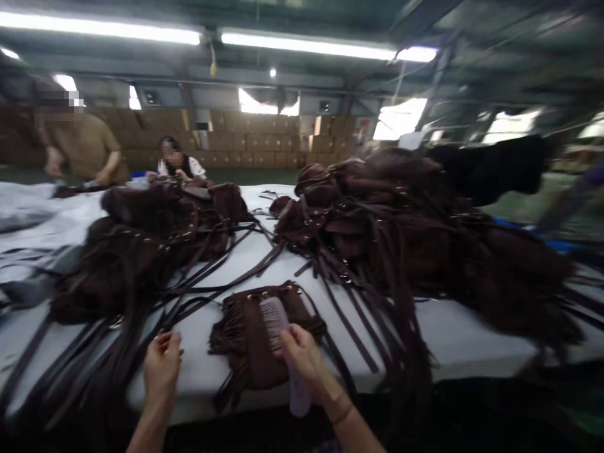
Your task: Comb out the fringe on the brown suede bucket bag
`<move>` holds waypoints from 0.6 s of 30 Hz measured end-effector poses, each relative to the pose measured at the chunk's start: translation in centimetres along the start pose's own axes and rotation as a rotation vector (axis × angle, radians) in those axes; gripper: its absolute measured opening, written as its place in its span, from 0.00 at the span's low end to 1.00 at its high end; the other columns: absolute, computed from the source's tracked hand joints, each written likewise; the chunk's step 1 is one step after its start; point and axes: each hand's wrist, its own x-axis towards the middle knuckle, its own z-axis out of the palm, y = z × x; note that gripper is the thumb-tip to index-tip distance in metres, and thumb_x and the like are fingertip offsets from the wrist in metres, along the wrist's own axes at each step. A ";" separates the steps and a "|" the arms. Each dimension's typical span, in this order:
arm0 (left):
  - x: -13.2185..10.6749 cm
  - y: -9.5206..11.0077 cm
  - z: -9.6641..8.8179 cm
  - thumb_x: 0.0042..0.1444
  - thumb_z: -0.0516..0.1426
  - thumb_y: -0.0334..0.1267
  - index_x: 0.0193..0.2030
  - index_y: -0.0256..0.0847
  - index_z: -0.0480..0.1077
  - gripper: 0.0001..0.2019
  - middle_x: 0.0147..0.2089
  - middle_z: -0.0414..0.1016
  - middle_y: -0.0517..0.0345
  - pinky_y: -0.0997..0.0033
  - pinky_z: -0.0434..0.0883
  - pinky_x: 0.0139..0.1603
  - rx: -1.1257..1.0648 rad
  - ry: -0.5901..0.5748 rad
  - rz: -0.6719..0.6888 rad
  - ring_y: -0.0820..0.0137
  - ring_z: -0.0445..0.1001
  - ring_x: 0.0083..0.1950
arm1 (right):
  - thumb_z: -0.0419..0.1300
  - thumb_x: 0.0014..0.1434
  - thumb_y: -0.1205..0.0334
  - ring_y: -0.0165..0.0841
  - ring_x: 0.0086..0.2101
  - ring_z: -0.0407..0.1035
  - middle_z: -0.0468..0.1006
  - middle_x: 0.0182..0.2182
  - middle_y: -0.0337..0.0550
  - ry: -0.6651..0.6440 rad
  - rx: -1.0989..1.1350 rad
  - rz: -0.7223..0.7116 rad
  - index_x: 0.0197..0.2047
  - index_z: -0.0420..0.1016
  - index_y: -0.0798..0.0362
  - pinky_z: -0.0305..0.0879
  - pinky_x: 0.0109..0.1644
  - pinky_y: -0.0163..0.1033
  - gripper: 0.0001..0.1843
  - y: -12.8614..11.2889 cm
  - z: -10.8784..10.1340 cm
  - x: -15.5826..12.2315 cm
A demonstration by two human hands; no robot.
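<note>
My right hand (302, 355) grips a pale lilac hairbrush (274, 318), its bristled head up and its handle pointing down toward the table's front edge. Beneath the brush lies a small dark brown fringed bag (257, 352) with metal studs along its top. To the left of that bag, my left hand (163, 362) hovers with its fingers curled together. Whether anything is between those fingers I cannot make out.
Dark brown bags with long straps are heaped at the left (141, 251) and in a larger pile at the right (401, 220) of the white-covered table (472, 333). Two people work across the table (250, 195). Stacked cartons (264, 141) line the back.
</note>
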 end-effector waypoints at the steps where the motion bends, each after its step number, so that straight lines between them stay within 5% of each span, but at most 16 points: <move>1: -0.3 -1.4 -2.4 0.60 0.54 0.61 0.46 0.35 0.69 0.26 0.39 0.74 0.53 0.66 0.73 0.36 0.007 -0.003 -0.037 0.67 0.74 0.36 | 0.60 0.56 0.40 0.37 0.36 0.69 0.75 0.36 0.42 -0.020 0.053 0.038 0.39 0.72 0.52 0.71 0.39 0.39 0.23 0.6 -0.2 0.6; 4: -3.6 -3.6 -4.2 0.53 0.54 0.66 0.42 0.37 0.70 0.30 0.39 0.75 0.52 0.63 0.72 0.40 0.023 -0.227 -0.023 0.60 0.74 0.40 | 0.61 0.56 0.37 0.39 0.42 0.69 0.74 0.42 0.46 -0.042 0.135 0.101 0.44 0.70 0.53 0.72 0.43 0.42 0.27 1.8 -1.0 1.1; 6: -6.3 -3.9 -2.6 0.51 0.58 0.63 0.46 0.37 0.71 0.29 0.44 0.74 0.49 0.57 0.70 0.50 0.131 -0.360 0.100 0.56 0.72 0.49 | 0.63 0.55 0.38 0.40 0.43 0.69 0.75 0.42 0.47 -0.033 0.141 0.105 0.43 0.71 0.53 0.72 0.43 0.41 0.27 2.1 -1.2 0.8; 9: -9.1 -3.7 -0.2 0.45 0.65 0.54 0.54 0.37 0.68 0.33 0.51 0.69 0.46 0.52 0.65 0.58 0.409 -0.388 0.249 0.52 0.67 0.55 | 0.64 0.54 0.36 0.40 0.42 0.69 0.76 0.39 0.46 -0.012 0.126 0.083 0.41 0.72 0.54 0.71 0.43 0.40 0.27 1.8 -1.2 0.2; 13: -9.5 -2.7 0.8 0.46 0.63 0.37 0.52 0.38 0.67 0.24 0.53 0.65 0.47 0.54 0.64 0.57 0.697 -0.424 0.278 0.53 0.64 0.54 | 0.61 0.56 0.33 0.39 0.36 0.68 0.74 0.33 0.42 -0.016 0.034 0.012 0.38 0.71 0.52 0.70 0.38 0.37 0.27 0.7 -0.4 -2.0; 18: -9.3 -1.6 0.9 0.49 0.55 0.27 0.47 0.39 0.65 0.17 0.52 0.63 0.49 0.61 0.64 0.56 0.716 -0.536 0.310 0.58 0.63 0.54 | 0.52 0.61 0.31 0.38 0.30 0.68 0.71 0.29 0.41 -0.136 -0.154 -0.022 0.36 0.69 0.51 0.70 0.30 0.38 0.29 2.2 1.0 -4.6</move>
